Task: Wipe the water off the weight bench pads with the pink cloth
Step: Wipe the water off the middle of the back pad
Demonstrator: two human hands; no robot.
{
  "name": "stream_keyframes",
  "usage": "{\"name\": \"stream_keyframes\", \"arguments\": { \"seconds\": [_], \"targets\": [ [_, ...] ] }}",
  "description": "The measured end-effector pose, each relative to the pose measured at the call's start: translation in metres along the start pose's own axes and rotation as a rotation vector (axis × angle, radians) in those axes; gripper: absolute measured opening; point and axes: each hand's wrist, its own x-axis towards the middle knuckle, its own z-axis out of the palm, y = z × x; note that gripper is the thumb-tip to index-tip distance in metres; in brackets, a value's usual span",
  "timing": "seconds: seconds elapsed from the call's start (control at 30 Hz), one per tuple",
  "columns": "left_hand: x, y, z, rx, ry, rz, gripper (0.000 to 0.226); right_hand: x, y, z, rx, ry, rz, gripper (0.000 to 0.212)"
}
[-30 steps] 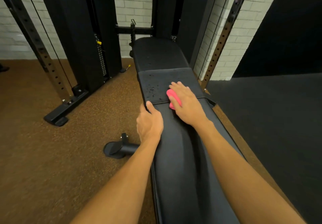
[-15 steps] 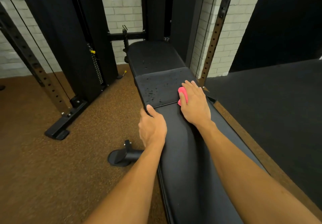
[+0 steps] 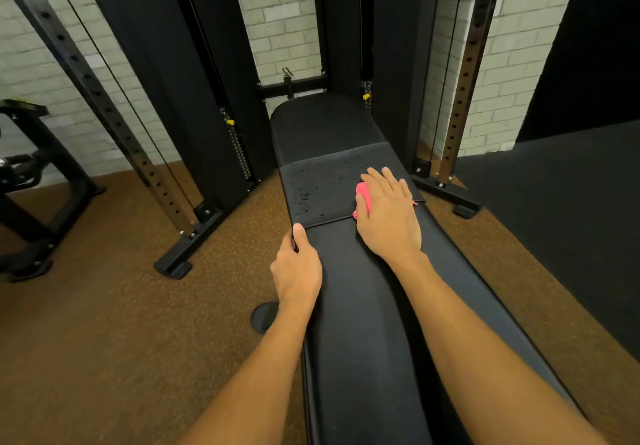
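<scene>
I am looking down through the head camera at a brown speckled floor [image 3: 104, 323] that is filling most of the view, with a black mat [image 3: 554, 219] lying along its right side. A black cable machine [image 3: 194, 98] is standing against a white brick wall [image 3: 284, 29] ahead. The weight bench [image 3: 481, 306] is running from the bottom edge away towards that machine. Its long pad [image 3: 363, 358] is lying nearest, a shorter middle pad [image 3: 322, 181] is butting against it, and a far pad [image 3: 322, 126] is lying beyond.

Both forearms are reaching out over the long pad. The left hand [image 3: 298, 268] is gripping that pad's left edge just short of the seam: the thumb [image 3: 300, 236] is lying on top and the fingers [image 3: 286, 249] are curling down over the side, their tips hidden from me. The right hand [image 3: 388, 216] is pressing flat at the right end of the seam, its fingers [image 3: 391, 178] lying straight and slightly spread across the middle pad.

The pink cloth [image 3: 363, 195] is sitting bunched under that palm, at the middle pad's near right corner, with only a strip showing between thumb and forefinger. Water drops [image 3: 306, 197] are beading on the middle pad to the left of the cloth.
</scene>
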Motion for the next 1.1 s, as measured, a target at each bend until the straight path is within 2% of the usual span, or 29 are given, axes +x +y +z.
{"name": "stream_keyframes", "arguments": {
  "seconds": [0.4, 0.67, 0.73, 0.87, 0.93, 1.1],
  "targets": [
    [0.002, 0.004, -0.001, -0.007, 0.015, -0.005, 0.058, 0.003, -0.023, 0.001, -0.087, -0.087, 0.045, 0.054],
    [0.004, 0.002, -0.003, -0.044, -0.019, 0.006, 0.055, -0.009, -0.025, -0.005, 0.098, -0.257, -0.299, 0.054],
    [0.002, 0.0, -0.006, -0.072, -0.034, 0.005, 0.052, -0.011, -0.016, -0.01, 0.099, -0.251, -0.255, 0.055],
    [0.014, -0.002, -0.007, -0.184, -0.077, -0.024, 0.046, 0.003, -0.034, -0.002, 0.057, -0.162, -0.031, 0.054],
    [0.023, -0.005, -0.009, -0.248, -0.094, -0.037, 0.043, 0.011, -0.051, 0.009, 0.039, -0.147, -0.014, 0.053],
    [0.044, -0.004, -0.013, -0.337, -0.118, -0.066, 0.038, 0.003, -0.058, 0.009, 0.096, -0.193, -0.219, 0.054]
  ]
}}
